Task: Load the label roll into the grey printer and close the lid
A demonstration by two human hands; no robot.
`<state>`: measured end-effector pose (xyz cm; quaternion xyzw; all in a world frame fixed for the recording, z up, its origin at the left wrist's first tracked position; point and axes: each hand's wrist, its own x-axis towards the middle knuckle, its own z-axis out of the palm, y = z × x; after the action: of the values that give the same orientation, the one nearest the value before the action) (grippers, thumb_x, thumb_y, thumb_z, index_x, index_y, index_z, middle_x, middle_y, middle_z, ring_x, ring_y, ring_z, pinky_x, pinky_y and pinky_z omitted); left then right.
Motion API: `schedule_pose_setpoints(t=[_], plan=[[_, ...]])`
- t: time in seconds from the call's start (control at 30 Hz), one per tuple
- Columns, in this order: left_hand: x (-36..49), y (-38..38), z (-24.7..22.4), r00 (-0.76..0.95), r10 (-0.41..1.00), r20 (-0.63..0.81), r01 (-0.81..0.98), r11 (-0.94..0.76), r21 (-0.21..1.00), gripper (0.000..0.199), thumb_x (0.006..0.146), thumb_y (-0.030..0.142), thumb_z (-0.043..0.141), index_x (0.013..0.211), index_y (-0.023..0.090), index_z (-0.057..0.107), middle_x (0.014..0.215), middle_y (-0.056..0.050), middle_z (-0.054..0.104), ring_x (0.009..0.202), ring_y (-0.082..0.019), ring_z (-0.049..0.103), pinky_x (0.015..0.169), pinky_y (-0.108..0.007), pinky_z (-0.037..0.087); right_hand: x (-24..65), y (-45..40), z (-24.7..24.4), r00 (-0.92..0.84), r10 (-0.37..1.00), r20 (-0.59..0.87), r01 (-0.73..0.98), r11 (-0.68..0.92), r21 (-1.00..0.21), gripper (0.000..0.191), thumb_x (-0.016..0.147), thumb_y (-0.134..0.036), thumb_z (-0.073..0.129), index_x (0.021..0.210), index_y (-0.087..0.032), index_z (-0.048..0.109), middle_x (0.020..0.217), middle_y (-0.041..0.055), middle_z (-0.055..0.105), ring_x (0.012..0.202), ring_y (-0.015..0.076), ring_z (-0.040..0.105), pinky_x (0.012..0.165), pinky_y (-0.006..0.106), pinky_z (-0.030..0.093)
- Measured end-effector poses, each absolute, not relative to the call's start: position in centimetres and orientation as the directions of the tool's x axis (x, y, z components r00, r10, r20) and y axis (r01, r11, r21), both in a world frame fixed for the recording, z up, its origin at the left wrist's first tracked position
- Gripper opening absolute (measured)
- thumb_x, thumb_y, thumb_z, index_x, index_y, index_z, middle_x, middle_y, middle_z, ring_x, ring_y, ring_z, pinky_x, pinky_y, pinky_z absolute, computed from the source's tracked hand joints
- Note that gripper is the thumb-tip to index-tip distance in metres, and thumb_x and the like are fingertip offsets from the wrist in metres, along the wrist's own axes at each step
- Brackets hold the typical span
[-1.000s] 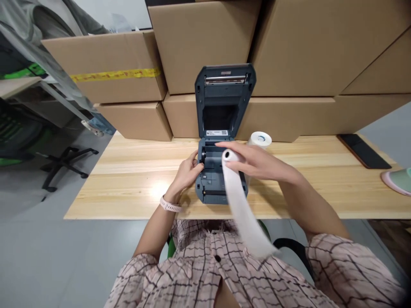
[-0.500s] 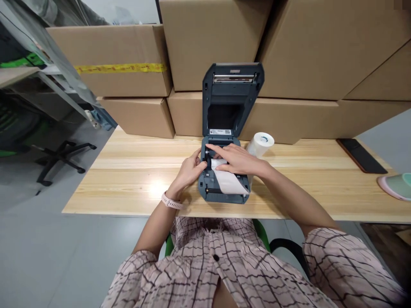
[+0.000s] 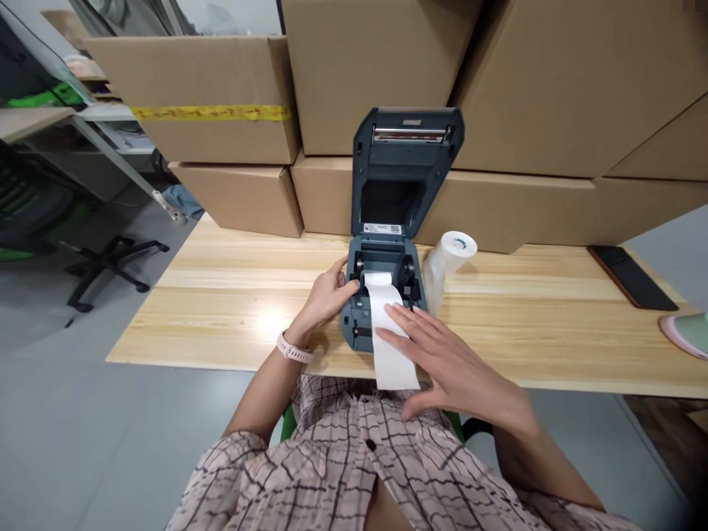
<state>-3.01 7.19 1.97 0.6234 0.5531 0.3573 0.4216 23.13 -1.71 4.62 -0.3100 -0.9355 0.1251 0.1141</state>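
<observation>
A dark grey label printer (image 3: 381, 248) stands on the wooden table with its lid (image 3: 412, 162) raised. Inside lies a small white paper roll (image 3: 378, 279), its paper strip (image 3: 389, 369) running forward over the printer's front and past the table edge. My left hand (image 3: 327, 296) grips the printer's left side, thumb on the rim. Over the strip and the printer's front right is my right hand (image 3: 442, 358), fingers spread, fingertips at the paper; whether they press on it I cannot tell. Right of the printer stands a white roll (image 3: 458, 251) with translucent wrapping.
Cardboard boxes (image 3: 376, 74) are stacked behind the printer, one with yellow tape (image 3: 213, 112). A black phone-like slab (image 3: 630, 276) lies at the right, beside a green and pink object (image 3: 689, 333). An office chair (image 3: 113, 269) stands on the floor to the left.
My right hand has moved from inside the printer toward me and spread its fingers. The paper strip, slanted and curled before, now extends straight over the front. My left hand stays on the printer.
</observation>
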Motion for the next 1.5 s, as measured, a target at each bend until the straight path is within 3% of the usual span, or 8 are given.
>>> schedule_pose_setpoints(t=[0.17, 0.37, 0.8, 0.97, 1.07, 1.17, 1.33, 1.5], plan=[[-2.9, 7.3, 1.7, 0.108, 0.994, -0.034, 0.361, -0.007, 0.932, 0.074, 0.084, 0.039, 0.067, 0.152, 0.012, 0.052, 0.066, 0.005, 0.049, 0.064, -0.014, 0.047, 0.061, -0.025, 0.033, 21.3, -3.1, 3.4, -0.688, 0.691, 0.222, 0.643, 0.723, -0.253, 0.077, 0.09, -0.012, 0.066, 0.16, -0.024, 0.037, 0.173, 0.0113, 0.03, 0.161, 0.0283, 0.028, 0.128, 0.056, 0.034], [-3.0, 7.3, 1.4, 0.105, 0.994, -0.023, 0.363, -0.017, 0.932, 0.075, 0.083, 0.044, 0.07, 0.151, 0.015, 0.054, 0.07, 0.003, 0.055, 0.066, -0.014, 0.048, 0.063, -0.025, 0.034, 20.2, -3.2, 2.7, -0.635, 0.682, 0.361, 0.623, 0.729, -0.282, 0.076, 0.077, 0.002, 0.052, 0.15, -0.022, 0.05, 0.16, 0.0102, 0.052, 0.146, 0.0304, 0.047, 0.12, 0.059, 0.043], [-2.8, 7.1, 1.7, 0.081, 0.996, -0.036, 0.396, 0.001, 0.918, 0.072, 0.085, 0.041, 0.07, 0.15, 0.016, 0.055, 0.067, 0.004, 0.053, 0.065, -0.015, 0.05, 0.063, -0.026, 0.036, 19.7, -3.0, 2.8, -0.643, 0.669, 0.373, 0.593, 0.743, -0.309, 0.069, 0.081, -0.002, 0.056, 0.147, -0.017, 0.053, 0.157, 0.0125, 0.054, 0.141, 0.0327, 0.048, 0.112, 0.057, 0.05], [-2.9, 7.0, 1.9, 0.085, 0.994, 0.067, 0.358, -0.093, 0.929, 0.055, 0.103, 0.048, 0.046, 0.144, 0.016, 0.061, 0.125, -0.011, 0.073, 0.114, -0.025, 0.065, 0.099, -0.033, 0.046, 19.7, -3.2, 2.7, -0.616, 0.706, 0.35, 0.608, 0.708, -0.359, 0.071, 0.086, 0.004, 0.049, 0.151, -0.023, 0.052, 0.16, 0.0079, 0.052, 0.145, 0.0294, 0.048, 0.117, 0.055, 0.048], [-2.8, 6.9, 2.3, 0.112, 0.986, 0.122, 0.326, -0.152, 0.933, 0.057, 0.106, 0.054, 0.035, 0.14, 0.018, 0.065, 0.141, -0.011, 0.068, 0.129, -0.026, 0.06, 0.108, -0.035, 0.044, 21.5, -2.9, 4.5, -0.737, 0.626, 0.255, 0.491, 0.755, -0.435, 0.066, 0.098, -0.025, 0.064, 0.16, -0.03, 0.041, 0.167, 0.0062, 0.042, 0.153, 0.0302, 0.042, 0.122, 0.058, 0.043], [-2.8, 6.8, 2.5, 0.104, 0.989, 0.109, 0.339, -0.138, 0.931, 0.063, 0.106, 0.06, 0.03, 0.137, 0.02, 0.067, 0.116, -0.01, 0.076, 0.107, -0.024, 0.066, 0.092, -0.032, 0.05, 24.0, -0.7, 8.1, -0.771, 0.55, 0.321, 0.324, 0.773, -0.545, 0.064, 0.099, -0.05, 0.064, 0.158, -0.04, 0.042, 0.164, 0.0004, 0.048, 0.149, 0.0254, 0.049, 0.123, 0.053, 0.045], [-3.1, 7.0, 1.9, 0.07, 0.996, 0.059, 0.37, -0.081, 0.926, 0.073, 0.103, 0.069, 0.028, 0.135, 0.018, 0.068, 0.061, 0.0, 0.052, 0.061, -0.017, 0.049, 0.064, -0.029, 0.042, 25.1, 10.2, 12.7, -0.091, 0.693, 0.716, 0.395, 0.685, -0.613, 0.057, 0.105, -0.051, 0.054, 0.153, -0.021, 0.049, 0.162, 0.0109, 0.05, 0.147, 0.0213, 0.051, 0.127, 0.043, 0.038], [-3.4, 7.5, 1.4, 0.055, 0.998, 0.036, 0.344, -0.053, 0.937, 0.076, 0.102, 0.072, 0.031, 0.135, 0.015, 0.069, 0.057, 0.003, 0.045, 0.056, -0.015, 0.045, 0.06, -0.028, 0.039, 23.1, 21.5, 12.7, -0.158, 0.866, 0.475, 0.336, 0.499, -0.799, 0.067, 0.111, -0.052, 0.012, 0.164, -0.012, 0.017, 0.173, 0.0143, 0.025, 0.157, 0.0177, 0.032, 0.119, 0.033, 0.041]])
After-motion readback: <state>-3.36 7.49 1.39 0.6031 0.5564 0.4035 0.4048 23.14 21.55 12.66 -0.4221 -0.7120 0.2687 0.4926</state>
